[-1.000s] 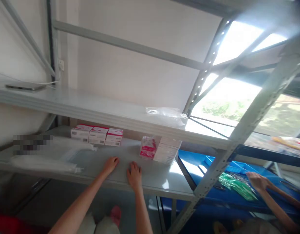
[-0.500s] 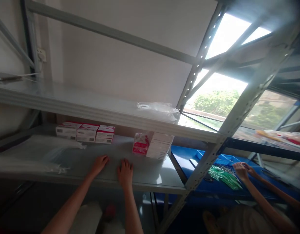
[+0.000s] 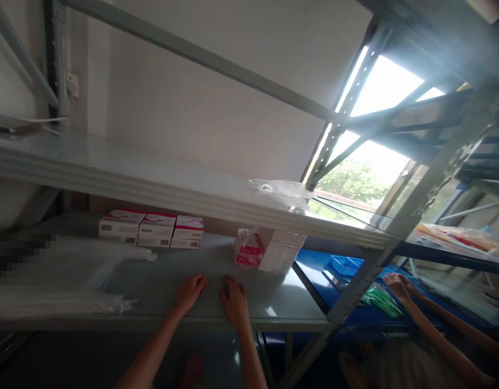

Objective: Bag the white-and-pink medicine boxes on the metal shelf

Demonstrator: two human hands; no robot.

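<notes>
My left hand point(image 3: 191, 292) rests on the grey metal shelf point(image 3: 211, 259), its fingers curled in with nothing visible in them. Beside it, on the right, my right hand point(image 3: 234, 300) lies with fingers apart on the same surface, holding nothing. Behind my left hand stands a row of white and red small boxes point(image 3: 154, 229) against the back. Beyond my right hand are red boxes in clear plastic point(image 3: 248, 248), right up against a stack of white boxes point(image 3: 282, 251).
Clear plastic bags point(image 3: 71, 302) lie on the shelf at left. An upper shelf point(image 3: 172, 186) crosses above, carrying a crumpled clear bag point(image 3: 284, 190). A perforated upright point(image 3: 411, 210) stands at right. Past it, a co-worker's hands point(image 3: 397, 283) are near green plastic packets point(image 3: 381, 300) and a blue tray point(image 3: 346, 265).
My view has turned a little, so the shelves and boxes sit further right and lower. Both my hands have shifted slightly rightward along the shelf, with much the same finger poses.
</notes>
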